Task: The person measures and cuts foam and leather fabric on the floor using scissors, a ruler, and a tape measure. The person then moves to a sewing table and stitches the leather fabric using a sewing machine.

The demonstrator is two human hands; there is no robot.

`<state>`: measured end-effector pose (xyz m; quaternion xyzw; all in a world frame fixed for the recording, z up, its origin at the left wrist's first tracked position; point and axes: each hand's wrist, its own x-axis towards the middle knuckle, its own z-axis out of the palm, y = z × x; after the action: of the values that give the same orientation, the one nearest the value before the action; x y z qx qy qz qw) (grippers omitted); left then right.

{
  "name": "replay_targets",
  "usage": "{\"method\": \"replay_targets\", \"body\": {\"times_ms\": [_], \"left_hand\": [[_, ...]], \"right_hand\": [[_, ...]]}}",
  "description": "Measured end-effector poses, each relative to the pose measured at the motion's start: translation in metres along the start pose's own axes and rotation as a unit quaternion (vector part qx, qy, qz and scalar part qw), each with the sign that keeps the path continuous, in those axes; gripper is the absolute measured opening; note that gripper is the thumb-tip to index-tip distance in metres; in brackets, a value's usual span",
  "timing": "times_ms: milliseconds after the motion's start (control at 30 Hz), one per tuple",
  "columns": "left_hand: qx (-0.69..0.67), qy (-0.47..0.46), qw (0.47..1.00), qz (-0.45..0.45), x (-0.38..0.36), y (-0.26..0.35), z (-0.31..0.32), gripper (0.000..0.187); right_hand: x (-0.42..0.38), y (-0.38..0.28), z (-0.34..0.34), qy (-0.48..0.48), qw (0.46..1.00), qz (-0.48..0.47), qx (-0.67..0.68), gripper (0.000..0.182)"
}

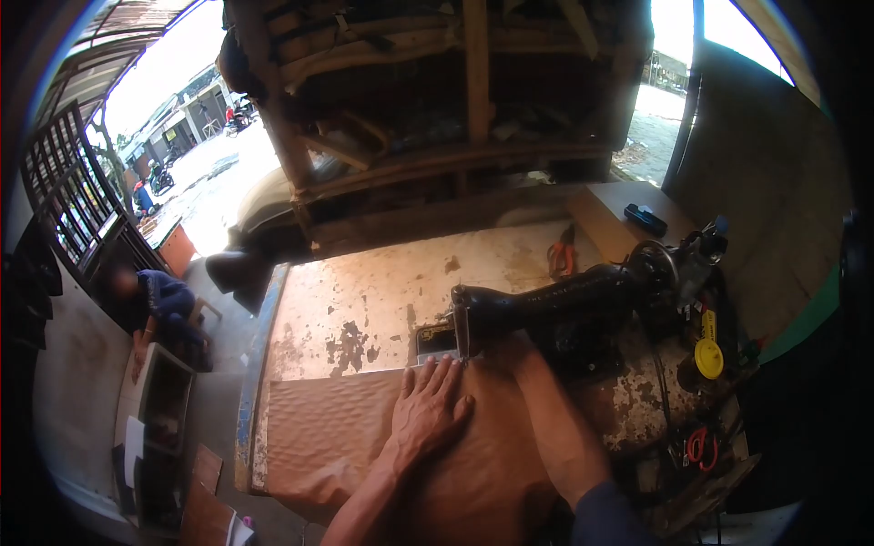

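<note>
A black sewing machine point(555, 305) stands on a worn, peeling table point(337, 300). Brown sheet material point(328, 423) covers the table's near part and drapes over its front edge. My left hand point(428, 405) lies flat on this material, fingers spread, just left of the needle area. Under the machine's arm, my right hand point(510, 353) reaches in on the brown material; its fingers are in shadow and partly hidden.
Orange-handled pliers point(563, 253) lie behind the machine. At the right are a yellow round object point(708, 358) and red-handled scissors point(699, 448). A seated person point(164, 300) is at the left beside a cabinet point(164, 400). Wooden shelving point(473, 82) rises behind the table.
</note>
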<state>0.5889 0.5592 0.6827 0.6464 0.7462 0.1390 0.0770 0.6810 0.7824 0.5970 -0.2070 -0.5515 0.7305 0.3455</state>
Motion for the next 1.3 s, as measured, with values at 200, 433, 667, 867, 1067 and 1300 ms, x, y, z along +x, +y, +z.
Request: {"method": "replay_targets", "body": {"times_ms": [200,433,667,867,1067,1300], "left_hand": [[0.002,-0.005,1.0,-0.004,0.006,0.0,0.001,0.072],[0.001,0.001,1.0,-0.002,0.009,-0.004,0.002,0.071],[0.005,0.013,1.0,0.002,0.017,-0.006,0.003,0.072],[0.0,0.012,1.0,0.005,0.02,-0.007,-0.001,0.072],[-0.015,0.008,1.0,0.014,-0.019,0.008,-0.01,0.067],[0.003,-0.007,0.991,-0.135,-0.123,-0.022,-0.033,0.067]], "right_hand": [[-0.009,-0.015,0.003,-0.024,0.981,-0.148,-0.126,0.038],[-0.029,-0.059,0.007,0.043,0.932,-0.026,-0.359,0.045],[-0.117,-0.12,0.025,0.031,0.92,0.028,-0.39,0.037],[-0.213,-0.219,0.018,0.102,0.93,0.064,-0.348,0.022],[-0.239,-0.26,-0.063,0.389,0.782,-0.177,-0.454,0.02],[-0.214,-0.283,-0.201,0.46,0.641,-0.097,-0.607,0.033]]}}
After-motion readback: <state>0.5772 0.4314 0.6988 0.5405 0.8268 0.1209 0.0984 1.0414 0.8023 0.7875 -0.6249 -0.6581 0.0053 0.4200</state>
